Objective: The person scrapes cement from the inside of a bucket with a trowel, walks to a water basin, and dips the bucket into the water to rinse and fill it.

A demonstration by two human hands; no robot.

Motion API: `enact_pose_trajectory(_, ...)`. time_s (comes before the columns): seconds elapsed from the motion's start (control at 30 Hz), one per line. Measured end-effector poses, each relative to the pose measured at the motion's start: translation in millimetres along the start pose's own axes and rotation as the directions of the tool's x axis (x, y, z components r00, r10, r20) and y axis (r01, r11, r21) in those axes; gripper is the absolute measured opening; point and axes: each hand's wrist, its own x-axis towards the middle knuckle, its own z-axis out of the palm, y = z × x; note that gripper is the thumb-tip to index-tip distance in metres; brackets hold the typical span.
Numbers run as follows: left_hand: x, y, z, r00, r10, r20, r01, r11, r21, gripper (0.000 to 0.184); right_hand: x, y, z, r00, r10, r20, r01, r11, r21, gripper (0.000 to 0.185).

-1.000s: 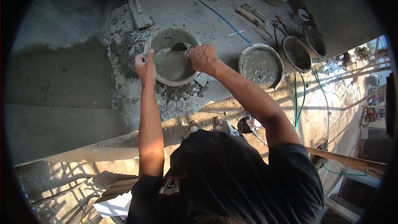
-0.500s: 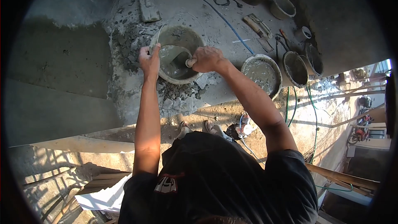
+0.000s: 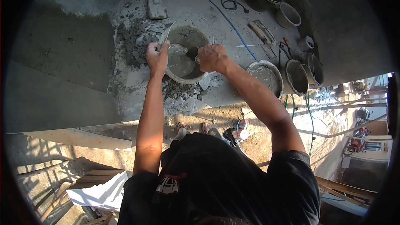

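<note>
A round, grey-crusted bucket stands upright on the concrete ledge, its thin wire handle arcing beyond the far rim. Wet grey mix pools inside, and a partly hidden trowel reaches in at the right.

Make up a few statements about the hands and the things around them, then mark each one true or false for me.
The left hand holds the bucket at its rim. True.
The bucket is empty. False: it holds wet grey material.
The right hand grips a tool that reaches into the bucket. True.
The float is in the left hand. False: the float lies on the slab, beyond the bucket.
A tub stands to the right of the bucket. True.
</note>
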Motion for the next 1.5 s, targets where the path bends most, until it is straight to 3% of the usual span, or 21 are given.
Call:
enact_pose_trajectory(0.17,0,-2,4,1.0,0.027,0.013,-0.026,1.0,-0.017,0.037,-8,-1,-31,0.934,-0.071,0.35,-0.009,0.975,0.223,0.035)
enact_pose_trajectory(0.3,2,-4,4,0.998,0.068,0.007,-0.068,0.998,0.015,0.036,-2,5,-15,0.952,-0.044,0.303,-0.073,0.928,0.366,0.021)
enact_pose_trajectory(0.37,0,2,1,0.999,0.048,0.022,-0.049,0.998,0.027,0.036,-4,9,-16,0.935,-0.04,0.352,-0.133,0.881,0.455,0.039)
enact_pose_trajectory(0.4,0,5,2,0.999,0.049,0.017,-0.049,0.999,0.024,0.036,-4,9,-15,0.935,-0.041,0.353,-0.132,0.882,0.452,0.039)
enact_pose_trajectory(0.47,-2,2,2,0.999,0.042,0.016,-0.042,0.999,0.026,0.036,-7,7,-6,0.992,0.087,0.091,-0.117,0.904,0.41,0.031)
enact_pose_trajectory(0.6,1,-5,2,0.999,0.048,0.01,-0.048,0.999,-0.017,0.036,-1,7,15,0.992,0.112,0.058,-0.122,0.965,0.232,0.025)
enact_pose_trajectory(0.67,2,-3,1,1.0,0.009,0.023,-0.009,1.0,-0.02,0.035,-9,7,18,0.987,0.049,0.151,-0.072,0.986,0.151,0.034)
enact_pose_trajectory(0.9,3,-3,1,0.999,0.012,0.029,-0.012,1.0,0.015,0.036,-41,6,-1,0.978,-0.033,0.207,-0.018,0.971,0.24,0.032)
enact_pose_trajectory(0.97,4,-7,2,1.0,0.025,0.019,-0.025,1.0,0.008,0.036,-39,10,5,0.998,0.0,0.066,-0.023,0.941,0.337,0.03)
enact_pose_trajectory(1.1,4,-9,0,0.999,0.008,0.032,-0.008,1.0,-0.017,0.035,-32,6,12,0.997,0.072,-0.036,-0.061,0.966,0.25,0.026)
enact_pose_trajectory(1.17,3,-1,1,1.0,0.0,0.026,0.001,1.0,-0.016,0.034,-29,7,24,0.997,0.019,-0.081,-0.005,0.987,0.162,0.024)
enact_pose_trajectory(1.3,-1,2,-1,0.999,-0.004,0.042,0.006,0.999,-0.037,0.032,-41,15,42,0.994,-0.105,-0.036,0.11,0.978,0.177,0.033)
enact_pose_trajectory(1.37,1,-3,0,0.999,0.002,0.045,-0.001,1.0,-0.03,0.031,-50,16,47,0.974,-0.147,-0.173,0.162,0.984,0.079,0.033)
enact_pose_trajectory(1.4,4,-5,1,0.999,0.018,0.031,-0.018,1.0,-0.003,0.031,-48,20,46,0.974,-0.142,-0.174,0.158,0.984,0.079,0.033)
enact_pose_trajectory(1.47,4,-4,1,0.999,0.036,0.02,-0.036,0.999,0.027,0.031,-41,26,36,0.99,-0.133,-0.053,0.143,0.936,0.321,0.032)
enact_pose_trajectory(1.5,3,-4,1,0.999,0.024,0.028,-0.023,1.0,-0.018,0.031,-37,25,36,0.99,-0.133,-0.056,0.144,0.936,0.321,0.032)
